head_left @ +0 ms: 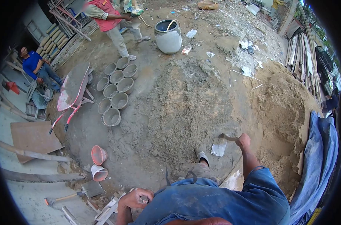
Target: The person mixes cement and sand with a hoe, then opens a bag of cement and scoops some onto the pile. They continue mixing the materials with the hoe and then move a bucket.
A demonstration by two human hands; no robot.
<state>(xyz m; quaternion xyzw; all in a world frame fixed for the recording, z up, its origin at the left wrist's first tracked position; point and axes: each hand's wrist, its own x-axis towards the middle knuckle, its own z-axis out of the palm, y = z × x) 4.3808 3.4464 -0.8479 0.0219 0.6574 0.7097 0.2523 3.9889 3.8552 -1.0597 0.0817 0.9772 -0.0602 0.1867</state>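
My right hand point(243, 140) is closed around the handle of a hoe point(230, 138), whose pale flat blade point(218, 147) rests on the wet ground. Left of the blade, a broad heap of grey-brown mortar mix point(185, 108) spreads out in front of my feet. One shoe point(203, 156) stands at its near edge. My left hand point(137, 198) is beside my hip at the bottom, its fingers curled; what they hold, if anything, is too small to name.
Several buckets point(118, 82) stand beside a wheelbarrow point(73, 87) at the left. A water drum point(168, 37), a person in a red vest point(103, 17) and a seated person in blue point(35, 63) are further off. A sand pile point(279, 108) lies right.
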